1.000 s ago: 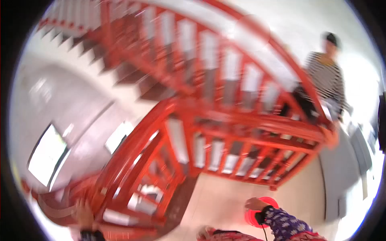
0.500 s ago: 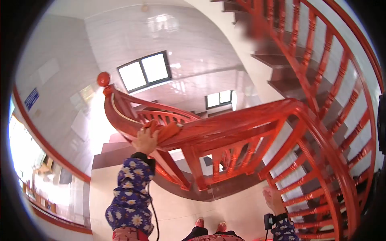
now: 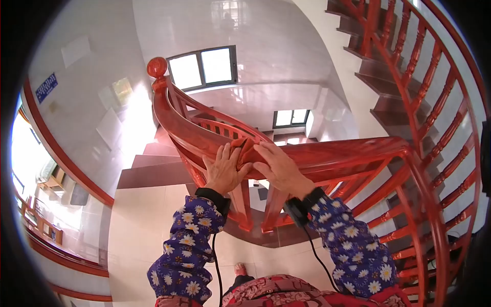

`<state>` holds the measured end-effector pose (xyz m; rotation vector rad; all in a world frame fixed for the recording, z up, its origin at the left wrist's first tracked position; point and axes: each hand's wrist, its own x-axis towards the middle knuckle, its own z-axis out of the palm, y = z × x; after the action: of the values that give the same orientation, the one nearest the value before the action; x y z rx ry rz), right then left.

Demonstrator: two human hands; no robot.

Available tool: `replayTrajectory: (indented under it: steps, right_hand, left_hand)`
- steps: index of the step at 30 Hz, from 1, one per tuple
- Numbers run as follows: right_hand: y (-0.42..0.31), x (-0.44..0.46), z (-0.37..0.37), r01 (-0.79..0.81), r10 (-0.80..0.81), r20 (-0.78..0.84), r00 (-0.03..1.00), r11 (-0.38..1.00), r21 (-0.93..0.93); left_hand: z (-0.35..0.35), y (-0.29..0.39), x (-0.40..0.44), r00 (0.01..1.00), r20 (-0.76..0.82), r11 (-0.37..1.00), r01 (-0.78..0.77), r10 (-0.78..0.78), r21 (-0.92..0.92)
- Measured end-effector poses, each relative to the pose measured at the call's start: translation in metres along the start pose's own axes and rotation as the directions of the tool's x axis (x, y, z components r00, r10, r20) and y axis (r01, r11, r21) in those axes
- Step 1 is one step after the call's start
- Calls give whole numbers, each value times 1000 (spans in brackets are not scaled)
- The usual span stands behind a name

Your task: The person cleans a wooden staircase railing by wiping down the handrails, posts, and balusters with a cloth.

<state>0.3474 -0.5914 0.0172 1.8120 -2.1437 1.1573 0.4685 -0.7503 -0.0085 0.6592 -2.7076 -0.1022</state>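
A bunched orange-red cloth lies on top of the polished red wooden handrail. From the left, my left hand presses on the rail and holds the cloth's near side between thumb and fingers. My right hand grips the cloth's other side, its fingertips at the fold. Part of the cloth is hidden under the fingers. Both wrists wear black bands with cables, over blue daisy-patterned sleeves.
A round newel ball tops the rail's left end. Brown steps go down on the left, and another staircase rises at the right behind red balusters. Two windows are in the far wall. Pale floor tiles lie below.
My right hand has come up from low beside the right balusters onto the cloth. The left hand and cloth now appear farther right along the rail, and the view has shifted.
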Motion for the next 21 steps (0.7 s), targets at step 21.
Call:
replayTrajectory:
  steps: [21]
  right_hand:
    - [4,26,59,6,-45,-239,970,987,-160]
  left_hand:
    - [3,-90,37,984,-167,729,-66,-67,-681]
